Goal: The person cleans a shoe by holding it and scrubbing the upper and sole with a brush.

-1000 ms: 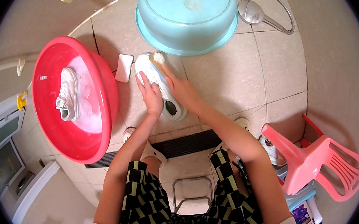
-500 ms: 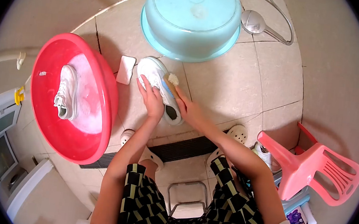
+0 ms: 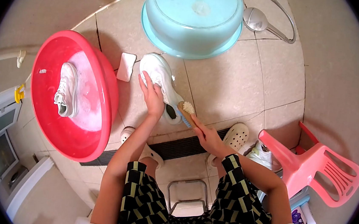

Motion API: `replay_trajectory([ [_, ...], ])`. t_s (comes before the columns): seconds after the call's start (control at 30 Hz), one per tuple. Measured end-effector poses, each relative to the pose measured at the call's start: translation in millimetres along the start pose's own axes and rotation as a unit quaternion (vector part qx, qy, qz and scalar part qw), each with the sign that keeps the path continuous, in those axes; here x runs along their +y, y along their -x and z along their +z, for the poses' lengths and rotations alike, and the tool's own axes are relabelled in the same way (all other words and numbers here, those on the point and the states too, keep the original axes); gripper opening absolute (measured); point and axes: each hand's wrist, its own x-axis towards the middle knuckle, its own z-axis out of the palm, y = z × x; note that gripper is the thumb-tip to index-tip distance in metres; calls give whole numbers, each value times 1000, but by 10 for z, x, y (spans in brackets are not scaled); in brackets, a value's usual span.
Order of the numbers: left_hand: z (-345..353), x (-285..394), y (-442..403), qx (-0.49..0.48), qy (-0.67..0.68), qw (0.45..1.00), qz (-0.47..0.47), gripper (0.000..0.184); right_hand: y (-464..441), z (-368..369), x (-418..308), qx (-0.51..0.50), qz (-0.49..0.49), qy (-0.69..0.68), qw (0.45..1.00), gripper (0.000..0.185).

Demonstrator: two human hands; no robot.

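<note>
The scrubbing brush point(image 3: 187, 109) is now beside the heel of the white sneaker point(image 3: 160, 78), having moved down from its toe.

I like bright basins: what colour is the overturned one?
Light turquoise: the overturned basin shows best in the head view.

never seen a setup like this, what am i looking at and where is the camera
There is no machine here: the hands are a person's own, bare. One camera, worn on the head, gives every picture, looking forward and down. The left hand rests on a white shoe lying on the tiled floor. The right hand holds a wooden brush with white foam on it, at the shoe's heel end. On the left, a red basin holds sudsy water and another shoe. Beyond is an upturned blue basin; a pink chair is on the right.
</note>
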Motion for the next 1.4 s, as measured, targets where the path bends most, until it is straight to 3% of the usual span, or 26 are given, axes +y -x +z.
replay_trajectory([
  [0.33,-9,12,-10,-10,-9,1000,-7,63,-395,162,-2,10,-58,92,994,55],
  [0.83,8,-8,-8,0,-27,1000,6,63,-1166,138,-245,99,-82,116,985,49],
  [1.13,-3,21,-13,1,-34,999,-10,63,-1434,137,-273,101,-88,155,979,48],
  [1.37,27,4,-19,12,-25,1000,-14,63,-1171,158,-263,138,-125,25,982,49],
  [1.4,27,7,-20,11,-24,1000,-14,63,-1041,109,-303,103,-82,39,991,49],
])
